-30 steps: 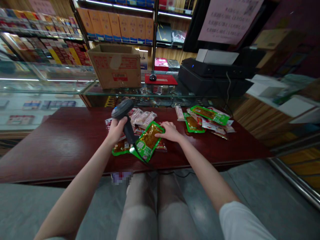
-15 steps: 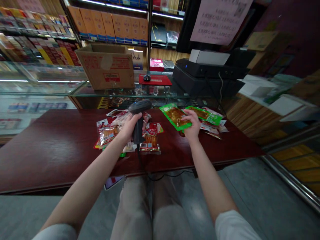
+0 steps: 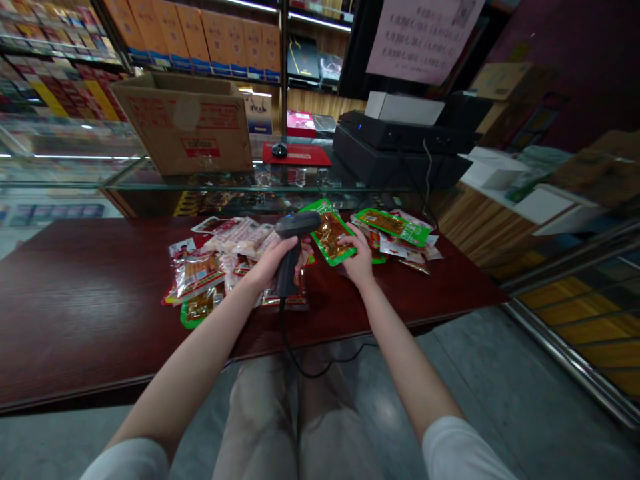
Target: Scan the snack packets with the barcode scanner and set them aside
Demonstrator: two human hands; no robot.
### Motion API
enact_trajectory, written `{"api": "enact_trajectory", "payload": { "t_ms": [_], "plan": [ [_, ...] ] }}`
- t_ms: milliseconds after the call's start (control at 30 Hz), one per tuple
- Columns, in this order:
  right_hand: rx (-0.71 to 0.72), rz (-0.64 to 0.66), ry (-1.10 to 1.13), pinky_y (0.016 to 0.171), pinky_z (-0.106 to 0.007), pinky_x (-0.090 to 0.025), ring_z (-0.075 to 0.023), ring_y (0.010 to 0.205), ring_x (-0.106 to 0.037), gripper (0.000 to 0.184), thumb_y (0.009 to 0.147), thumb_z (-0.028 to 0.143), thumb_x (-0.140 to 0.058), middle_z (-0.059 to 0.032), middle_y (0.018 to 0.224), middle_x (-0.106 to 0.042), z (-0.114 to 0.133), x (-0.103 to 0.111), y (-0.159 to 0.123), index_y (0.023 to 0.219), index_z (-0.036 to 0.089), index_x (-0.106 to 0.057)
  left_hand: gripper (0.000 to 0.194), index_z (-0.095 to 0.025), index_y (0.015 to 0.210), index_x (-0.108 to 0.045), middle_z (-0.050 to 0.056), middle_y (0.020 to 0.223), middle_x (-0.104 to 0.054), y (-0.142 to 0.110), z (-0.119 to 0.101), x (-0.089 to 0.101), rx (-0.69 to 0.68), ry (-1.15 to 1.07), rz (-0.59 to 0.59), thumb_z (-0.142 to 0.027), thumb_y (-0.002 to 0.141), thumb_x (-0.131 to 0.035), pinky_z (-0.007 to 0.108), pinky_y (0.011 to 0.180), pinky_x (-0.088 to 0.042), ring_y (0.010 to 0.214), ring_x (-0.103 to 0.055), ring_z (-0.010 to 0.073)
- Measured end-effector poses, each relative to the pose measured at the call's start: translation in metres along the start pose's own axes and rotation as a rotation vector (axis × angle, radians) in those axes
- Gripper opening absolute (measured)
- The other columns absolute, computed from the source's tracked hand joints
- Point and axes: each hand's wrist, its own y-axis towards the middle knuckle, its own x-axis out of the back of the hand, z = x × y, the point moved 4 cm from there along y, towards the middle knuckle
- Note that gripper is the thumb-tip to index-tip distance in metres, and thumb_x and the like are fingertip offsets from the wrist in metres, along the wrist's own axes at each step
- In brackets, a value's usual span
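A black corded barcode scanner (image 3: pixel 288 261) is in my left hand (image 3: pixel 270 264), fingers wrapped round its handle and its head pointing right. My right hand (image 3: pixel 358 257) grips a green-edged snack packet (image 3: pixel 330 233), which is tilted up close to the scanner's head. Below and left of the scanner lies a pile of snack packets (image 3: pixel 197 267), some pale, some red, one green-edged. Right of my right hand is a second pile, topped by another green-edged packet (image 3: pixel 395 225). The fingertips of my left hand are partly hidden behind the scanner.
On the glass counter behind the dark red table (image 3: pixel 100 300) stand an open cardboard box (image 3: pixel 190 127), a mouse (image 3: pixel 279 151) on a red pad (image 3: pixel 313 156), and a black machine (image 3: pixel 400 147). The scanner's cable (image 3: pixel 320 373) loops over the table's front edge.
The scanner and the held packet have come closer together, the scanner's head now almost at the packet. The whole view has shifted, so the counter things sit further left.
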Motion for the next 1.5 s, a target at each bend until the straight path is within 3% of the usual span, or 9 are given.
{"api": "enact_trajectory", "payload": {
  "t_ms": [100,167,300,467,567,767,933,1300,1500],
  "plan": [
    [-0.094,0.090,0.107,0.106,-0.044,-0.045,-0.0294,0.136,-0.050,0.033,0.070,0.036,-0.077,-0.0155,0.150,-0.047,0.001,-0.004,-0.001,0.097,0.022,-0.066,0.054,-0.011,0.099,-0.060,0.004,0.074,-0.068,-0.003,0.004,-0.002,0.022,-0.007,-0.001,-0.055,0.071,-0.075,0.023,0.041,-0.040,0.045,-0.051,0.0084],
    [-0.143,0.105,0.110,0.106,-0.044,-0.046,-0.0295,0.136,-0.049,0.034,0.072,0.040,-0.077,-0.0155,0.145,-0.051,-0.001,-0.003,-0.001,0.099,0.022,-0.066,0.054,-0.011,0.098,-0.060,0.003,0.075,-0.068,-0.003,0.007,-0.003,0.037,-0.015,0.004,-0.055,0.072,-0.075,0.023,0.041,-0.041,0.045,-0.051,0.0081],
    [-0.116,0.035,0.027,0.115,-0.047,-0.037,-0.0257,0.126,-0.056,0.028,0.074,0.028,-0.070,-0.0096,0.119,-0.065,-0.009,0.001,0.003,0.100,0.022,-0.064,0.053,-0.011,0.099,-0.060,0.000,0.064,-0.063,-0.003,0.013,-0.002,0.070,0.005,0.016,-0.056,0.074,-0.073,0.022,0.042,-0.041,0.045,-0.051,0.0092],
    [-0.139,-0.043,0.171,0.112,-0.041,-0.042,-0.0217,0.117,-0.061,0.042,0.069,0.020,-0.066,-0.0075,0.119,-0.066,-0.024,-0.002,0.005,0.110,0.023,-0.060,0.058,-0.011,0.104,-0.060,0.005,0.080,-0.070,0.001,0.024,0.002,0.101,0.058,0.046,-0.059,0.074,-0.072,0.022,0.039,-0.040,0.044,-0.053,0.0085],
    [-0.262,-0.035,0.241,0.109,-0.045,-0.046,-0.0233,0.109,-0.065,0.037,0.068,0.024,-0.068,-0.0078,0.111,-0.070,-0.034,-0.008,0.004,0.105,0.020,-0.063,0.058,-0.011,0.105,-0.061,0.007,0.086,-0.071,0.004,0.030,0.003,0.107,0.092,0.050,-0.060,0.075,-0.071,0.023,0.040,-0.042,0.045,-0.053,0.0079],
    [-0.505,-0.013,0.492,0.100,-0.045,-0.053,-0.0209,0.094,-0.071,0.034,0.067,0.030,-0.072,-0.0019,0.099,-0.074,-0.043,-0.019,-0.001,0.099,0.023,-0.062,0.061,-0.012,0.105,-0.061,0.001,0.069,-0.066,0.004,0.031,-0.001,0.135,0.119,0.053,-0.061,0.071,-0.074,0.022,0.040,-0.041,0.043,-0.050,0.0086],
    [-0.481,-0.002,0.531,0.102,-0.046,-0.053,-0.0223,0.103,-0.071,0.035,0.069,0.034,-0.073,-0.0017,0.101,-0.075,-0.035,-0.019,0.000,0.101,0.025,-0.058,0.051,-0.014,0.084,-0.061,-0.001,0.047,-0.054,0.004,0.029,-0.009,0.154,0.205,0.108,-0.064,0.076,-0.069,0.021,0.040,-0.036,0.040,-0.048,0.0100],
    [-0.607,0.047,0.634,0.091,-0.053,-0.060,-0.0291,0.095,-0.073,0.036,0.065,0.037,-0.080,-0.0067,0.096,-0.077,-0.013,-0.019,0.003,0.092,0.024,-0.061,0.044,-0.015,0.079,-0.059,-0.001,0.047,-0.054,0.004,0.033,-0.014,0.139,0.197,0.139,-0.059,0.080,-0.068,0.022,0.044,-0.038,0.041,-0.048,0.0101],
    [-0.506,0.046,0.563,0.095,-0.048,-0.057,-0.0257,0.103,-0.071,0.042,0.070,0.041,-0.075,-0.0063,0.106,-0.074,-0.015,-0.017,-0.001,0.105,0.025,-0.057,0.057,-0.013,0.085,-0.064,0.000,0.050,-0.056,0.000,0.025,-0.014,0.175,0.225,0.164,-0.069,0.076,-0.066,0.021,0.039,-0.036,0.039,-0.047,0.0099]
  ]
}}
